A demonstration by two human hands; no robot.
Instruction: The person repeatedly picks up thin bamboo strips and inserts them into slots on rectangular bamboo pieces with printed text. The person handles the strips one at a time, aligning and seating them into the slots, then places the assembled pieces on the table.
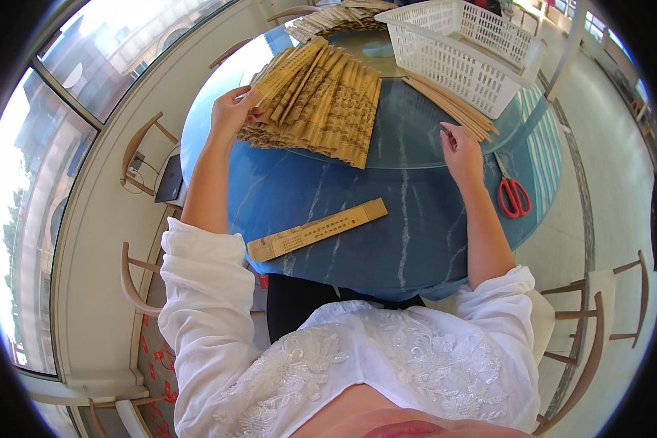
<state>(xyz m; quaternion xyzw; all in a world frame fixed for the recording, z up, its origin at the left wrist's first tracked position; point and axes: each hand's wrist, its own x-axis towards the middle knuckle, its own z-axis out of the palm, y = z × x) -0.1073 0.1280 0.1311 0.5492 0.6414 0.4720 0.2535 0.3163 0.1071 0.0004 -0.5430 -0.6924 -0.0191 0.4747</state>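
Observation:
On the far left of the table lies a spread pile of tan pleated paper fan leaves (336, 102) with dark printing. My left hand (233, 113) is at the pile's left edge, its fingers closed on the end of a folded fan leaf (293, 69) on top. My right hand (461, 150) is over the right side of the table, fingers loosely bent and apart, nothing seen in them. Just beyond it lies a bundle of thin wooden sticks (452, 106). Close in front of me, another folded fan leaf (317, 230) lies flat by itself, slightly slanted.
Red-handled scissors (513, 196) lie right of my right forearm. A white plastic basket (452, 69) stands at the back right on the glass turntable (409, 146). More pleated paper (336, 20) lies at the far edge. Wooden chairs (595, 350) surround the blue-covered table (358, 266).

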